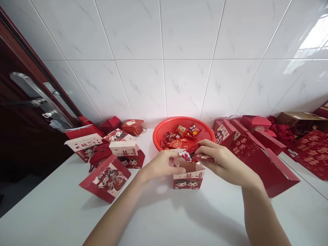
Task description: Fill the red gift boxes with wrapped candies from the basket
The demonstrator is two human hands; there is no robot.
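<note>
A small red and cream gift box (188,181) with cartoon faces stands upright on the white table, its top open. My left hand (164,165) is closed on the box's left upper side, thumb near the front rim. Just above the opening, my right hand (221,160) pinches red wrapped candy packets (203,157). A white and red packet (186,156) lies between the two hands; which hand bears it is unclear. Behind the box sits a red plastic basket (156,136) with several wrapped candies (180,130) inside.
Several red gift boxes (110,179) stand on the left part of the table (64,212). More red boxes and bags (256,157) crowd the right, beside a cardboard box (294,117). A tiled wall (187,82) rises behind; a dark door (23,112) is at the left.
</note>
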